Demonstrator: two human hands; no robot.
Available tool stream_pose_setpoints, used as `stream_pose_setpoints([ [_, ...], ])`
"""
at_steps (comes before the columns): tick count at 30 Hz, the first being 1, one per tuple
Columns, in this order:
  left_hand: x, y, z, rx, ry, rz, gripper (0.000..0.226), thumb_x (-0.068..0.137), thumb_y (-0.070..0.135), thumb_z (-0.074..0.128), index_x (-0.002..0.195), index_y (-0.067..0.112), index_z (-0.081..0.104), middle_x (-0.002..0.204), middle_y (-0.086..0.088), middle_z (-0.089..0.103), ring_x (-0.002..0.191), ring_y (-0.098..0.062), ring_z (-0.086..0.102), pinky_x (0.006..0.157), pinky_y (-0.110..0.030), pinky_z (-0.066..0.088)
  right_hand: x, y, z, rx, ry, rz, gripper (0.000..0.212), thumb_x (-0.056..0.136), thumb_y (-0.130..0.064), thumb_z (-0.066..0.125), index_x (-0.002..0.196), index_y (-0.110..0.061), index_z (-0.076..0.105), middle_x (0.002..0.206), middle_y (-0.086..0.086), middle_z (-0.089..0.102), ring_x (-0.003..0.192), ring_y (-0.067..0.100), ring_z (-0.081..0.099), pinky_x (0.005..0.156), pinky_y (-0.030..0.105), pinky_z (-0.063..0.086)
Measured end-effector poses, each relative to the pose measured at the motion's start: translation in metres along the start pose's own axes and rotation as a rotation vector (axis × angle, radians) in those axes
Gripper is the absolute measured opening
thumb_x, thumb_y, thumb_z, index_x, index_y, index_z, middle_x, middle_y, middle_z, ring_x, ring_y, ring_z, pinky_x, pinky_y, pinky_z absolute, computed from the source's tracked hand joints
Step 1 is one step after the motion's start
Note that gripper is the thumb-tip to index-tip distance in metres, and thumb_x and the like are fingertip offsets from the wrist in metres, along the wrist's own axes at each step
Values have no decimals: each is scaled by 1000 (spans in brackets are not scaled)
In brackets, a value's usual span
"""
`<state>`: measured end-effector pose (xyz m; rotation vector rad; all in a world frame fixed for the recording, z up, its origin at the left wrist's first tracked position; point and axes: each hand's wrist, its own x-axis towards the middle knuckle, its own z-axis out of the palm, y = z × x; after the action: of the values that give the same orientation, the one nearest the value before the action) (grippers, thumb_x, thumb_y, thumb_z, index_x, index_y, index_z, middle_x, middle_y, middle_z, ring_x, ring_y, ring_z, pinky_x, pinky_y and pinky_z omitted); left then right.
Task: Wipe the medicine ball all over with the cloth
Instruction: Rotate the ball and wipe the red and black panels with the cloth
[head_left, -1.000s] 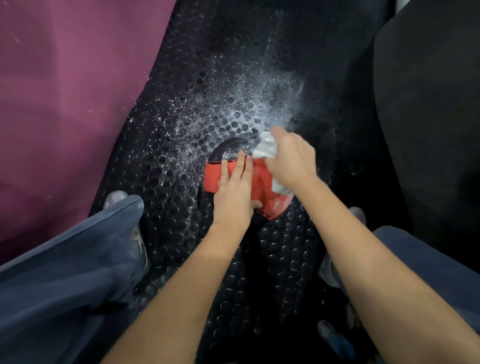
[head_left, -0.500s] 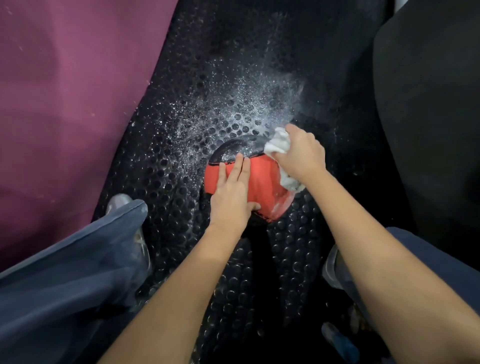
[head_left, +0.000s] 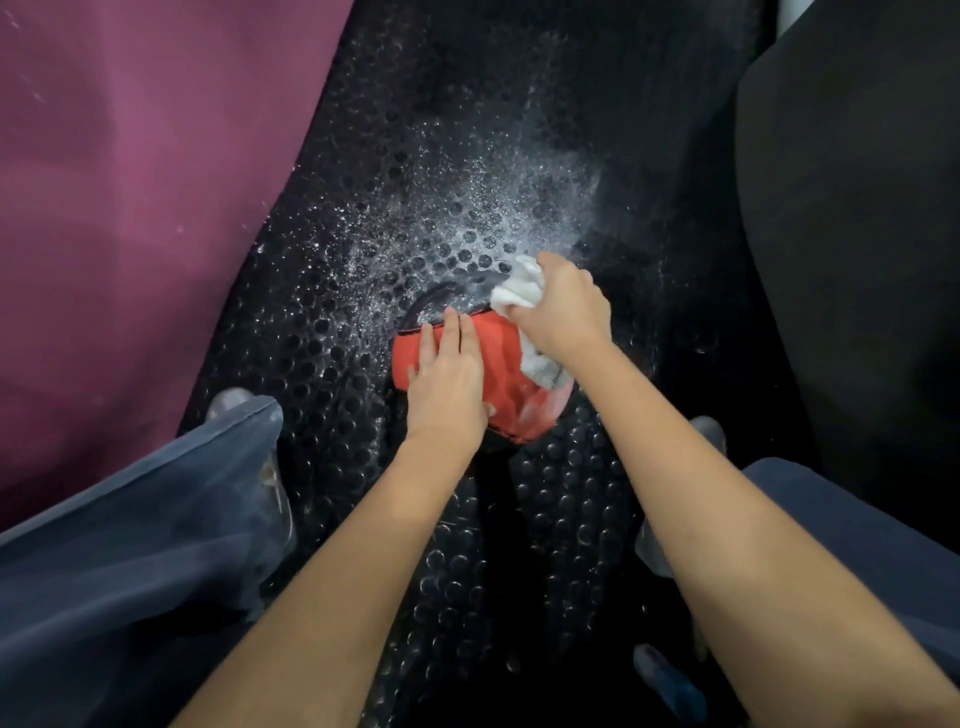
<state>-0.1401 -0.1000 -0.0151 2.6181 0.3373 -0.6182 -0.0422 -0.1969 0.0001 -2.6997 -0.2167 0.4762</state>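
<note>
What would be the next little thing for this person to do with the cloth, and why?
Probably sweep the white cloth down across the ball's red panel. The right hand grips it at the far right edge, over the black part, while the left hand lies flat on the red, steadying it; that middle area looks unreached.

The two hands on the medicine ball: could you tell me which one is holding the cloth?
The right hand grips the white cloth; the left hand only lies flat on the ball's red panel.

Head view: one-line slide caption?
Left hand steadies the red-and-black medicine ball while right hand wipes it with a white cloth.
</note>
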Motion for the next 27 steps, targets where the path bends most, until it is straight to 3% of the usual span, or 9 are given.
stream_pose_setpoints([
  [4,2,-13,-10,11,-69,27,108,83,27,73,155,16,-6,162,-7,-11,149,-34,-3,119,-41,11,4,-15,5,-32,-13,-71,22,85,-22,62,98,-17,46,85,0,55,84,25,55,66,29,35],
  [11,8,-13,-9,-29,-46,13,109,78,32,77,156,23,1,163,1,-8,149,-31,0,115,-50,30,-20,0,6,-156,33,-196,28,82,-13,59,107,-16,48,83,-2,50,77,23,49,63,30,35],
  [15,3,-13,-5,-6,-35,17,108,80,33,74,155,25,-3,163,3,-12,150,-28,-3,112,-47,33,-8,7,2,-38,32,-64,29,82,-23,63,108,-16,50,91,5,62,87,28,58,68,32,41],
  [18,1,-15,-4,-21,-33,1,109,80,34,74,155,26,-3,162,3,-13,150,-28,-3,112,-47,32,8,6,-1,12,30,45,24,84,-26,65,100,-18,49,92,4,58,91,27,56,68,30,33],
  [23,-1,-18,-1,-19,-13,3,108,81,32,74,155,24,-4,163,2,-12,150,-28,-3,111,-44,34,5,-11,5,-149,-2,-152,29,86,-19,62,113,-17,51,90,2,58,85,26,56,67,29,35],
  [27,-1,-15,1,9,-13,11,107,81,34,73,155,25,-4,162,3,-13,150,-27,-3,109,-42,37,22,-2,-8,-122,5,-28,29,84,-23,65,111,-18,53,103,6,63,97,29,59,70,30,36],
])
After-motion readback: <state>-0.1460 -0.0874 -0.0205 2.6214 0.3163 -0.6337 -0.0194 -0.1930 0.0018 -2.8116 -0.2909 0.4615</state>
